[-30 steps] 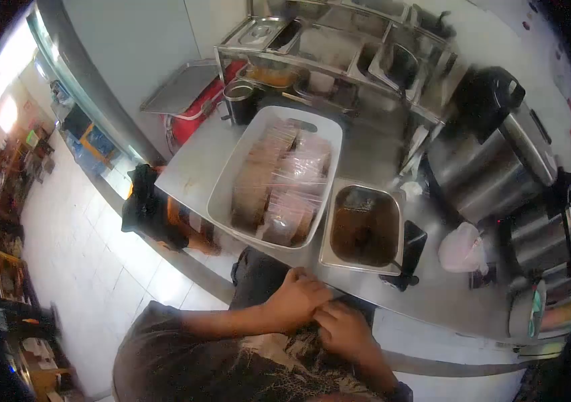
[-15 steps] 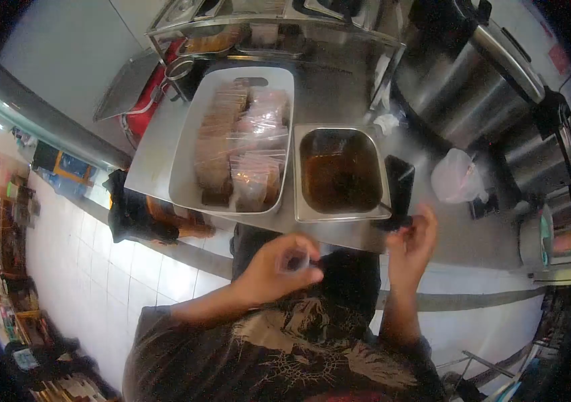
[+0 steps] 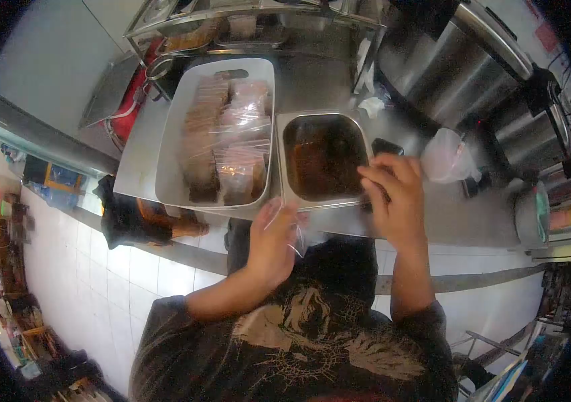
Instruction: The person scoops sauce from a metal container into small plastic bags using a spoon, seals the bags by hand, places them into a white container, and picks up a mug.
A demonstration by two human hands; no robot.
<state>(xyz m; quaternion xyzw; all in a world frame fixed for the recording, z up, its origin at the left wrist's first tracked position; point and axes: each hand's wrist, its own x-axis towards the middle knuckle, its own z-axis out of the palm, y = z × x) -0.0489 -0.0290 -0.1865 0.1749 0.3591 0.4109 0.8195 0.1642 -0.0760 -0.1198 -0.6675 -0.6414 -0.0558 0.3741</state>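
My left hand is closed on a small clear plastic bag, just in front of the counter edge. A square metal pan of dark brown sauce stands right ahead. My right hand is at the pan's right rim, its fingers curled together over the corner; what they pinch, if anything, is hidden. Left of the pan, a white plastic bin holds rows of filled clear packets. A dark phone-like object lies partly behind my right hand.
A metal rack with trays spans the back of the steel counter. Large steel pots stand at the right, near a tied whitish plastic bag. A crumpled white tissue lies behind the pan.
My right hand has moved forward and left to the pan's rim, its fingers closing in. My left hand has risen toward the counter edge with the plastic bag.
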